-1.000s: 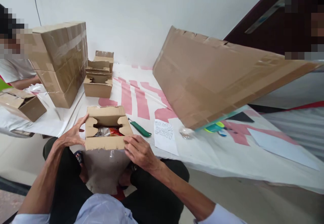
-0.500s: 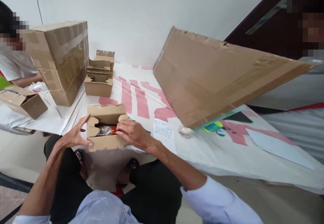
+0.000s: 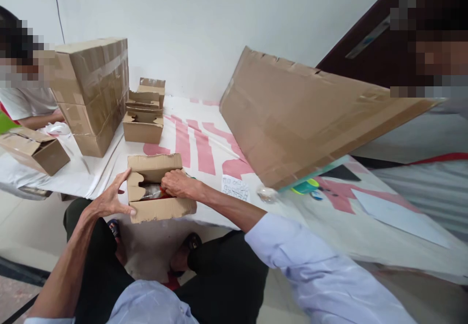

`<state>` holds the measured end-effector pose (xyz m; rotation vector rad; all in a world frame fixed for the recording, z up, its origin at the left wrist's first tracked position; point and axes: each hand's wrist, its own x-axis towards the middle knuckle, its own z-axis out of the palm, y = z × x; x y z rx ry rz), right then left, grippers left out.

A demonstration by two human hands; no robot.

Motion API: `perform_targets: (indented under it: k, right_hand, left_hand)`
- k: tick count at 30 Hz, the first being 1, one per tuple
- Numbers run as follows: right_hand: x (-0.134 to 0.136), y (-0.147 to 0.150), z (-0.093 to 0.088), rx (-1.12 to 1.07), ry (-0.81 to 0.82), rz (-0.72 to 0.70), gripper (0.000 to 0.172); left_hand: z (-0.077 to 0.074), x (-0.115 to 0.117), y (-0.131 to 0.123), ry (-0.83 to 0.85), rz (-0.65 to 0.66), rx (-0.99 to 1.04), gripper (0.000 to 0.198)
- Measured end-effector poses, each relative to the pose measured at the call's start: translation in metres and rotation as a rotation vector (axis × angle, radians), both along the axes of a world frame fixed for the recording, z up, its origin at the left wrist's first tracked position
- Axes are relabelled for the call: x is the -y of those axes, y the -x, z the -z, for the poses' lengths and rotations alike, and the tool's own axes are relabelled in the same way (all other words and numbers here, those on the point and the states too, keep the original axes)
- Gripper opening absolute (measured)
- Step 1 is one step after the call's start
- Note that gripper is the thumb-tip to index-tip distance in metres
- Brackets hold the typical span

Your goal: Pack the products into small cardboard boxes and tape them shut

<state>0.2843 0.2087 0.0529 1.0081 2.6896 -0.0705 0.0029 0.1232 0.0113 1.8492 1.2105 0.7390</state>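
An open cardboard box (image 3: 163, 210) stands at the table's front edge, flaps spread. My left hand (image 3: 109, 198) grips its left end, thumb on the near flap and fingers at the far corner. My right hand (image 3: 180, 184) reaches into the box from the right, fingers curled down and their tips hidden. Beneath those fingers lie a clear plastic packet (image 3: 150, 191) and something red-orange (image 3: 165, 195), partly covered by the hand. Whether the right fingers hold anything does not show.
Several small open boxes (image 3: 143, 128) stand behind, beside stacked taped cartons (image 3: 93, 97). Another box (image 3: 36, 153) sits left, near a co-worker (image 3: 31, 104). A large cardboard panel (image 3: 300, 119) leans at right. A drawn-on sheet (image 3: 236, 187) and a green-yellow roll (image 3: 306, 186) lie on the table.
My right hand has shifted a little left and farther into the box, its forearm stretched out more. The left hand keeps its hold on the box. The whole view has tilted slightly.
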Motion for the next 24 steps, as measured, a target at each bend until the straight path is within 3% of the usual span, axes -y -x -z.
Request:
perform_targets:
  k: [6,10,13,15,18,21,24]
  right_hand:
    - [0.000,-0.019,-0.011,-0.405,0.003,-0.047,0.022]
    - [-0.005,-0.041,-0.042,-0.716,0.135,-0.001,0.020]
    - [-0.011,-0.059,-0.068,-0.823,0.308,0.094,0.018]
    - [-0.017,-0.069,-0.083,-0.860,0.398,0.131,0.017]
    - [-0.030,-0.077,-0.097,-0.920,0.548,0.161,0.017]
    - [-0.044,-0.077,-0.103,-0.981,0.693,0.178,0.022]
    - [-0.054,-0.074,-0.102,-1.066,0.772,0.189,0.034]
  left_hand:
    - [-0.003,0.000,-0.003,0.001,-0.006,0.026,0.137]
    - [0.000,-0.002,-0.001,0.010,-0.012,0.029,0.140]
    - [-0.002,-0.005,0.003,-0.004,-0.014,0.008,0.138]
    - [-0.013,-0.008,0.003,-0.066,-0.038,-0.013,0.133]
    - [-0.040,-0.012,-0.007,-0.242,-0.059,-0.033,0.118]
    - [-0.068,-0.020,-0.029,-0.376,-0.004,-0.025,0.098]
    - [-0.084,-0.034,-0.048,-0.367,0.005,0.067,0.066]
